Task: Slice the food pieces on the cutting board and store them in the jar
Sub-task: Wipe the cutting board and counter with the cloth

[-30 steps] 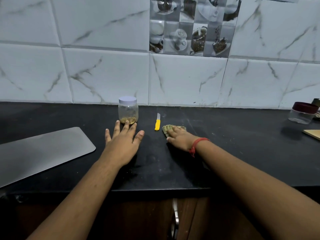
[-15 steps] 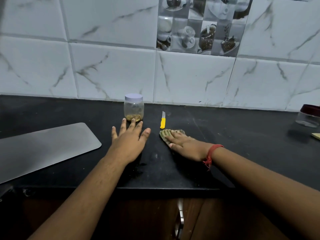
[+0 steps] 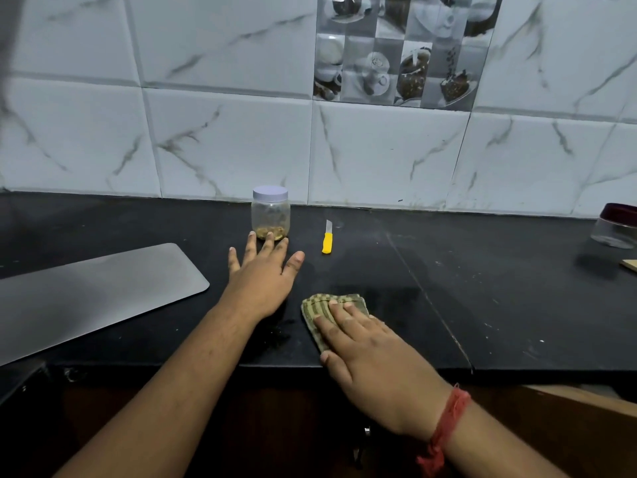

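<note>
Black countertop (image 3: pixel 482 288) is being pressed by the flat left hand (image 3: pixel 263 277), fingers spread, fingertips at the lidded jar (image 3: pixel 270 213). A folded cloth (image 3: pixel 319 307) is being pinned under the flat right hand (image 3: pixel 372 353). Yellow knife (image 3: pixel 327 239) is lying just right of the jar.

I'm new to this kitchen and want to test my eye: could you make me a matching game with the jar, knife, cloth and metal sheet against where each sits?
Things:
1. jar
2. knife
3. cloth
4. metal sheet

Places:
A. under the right hand
B. far left on the counter
C. just beyond the left hand
D. right of the jar, lying free

Pairs: 1-C, 2-D, 3-A, 4-B
</note>
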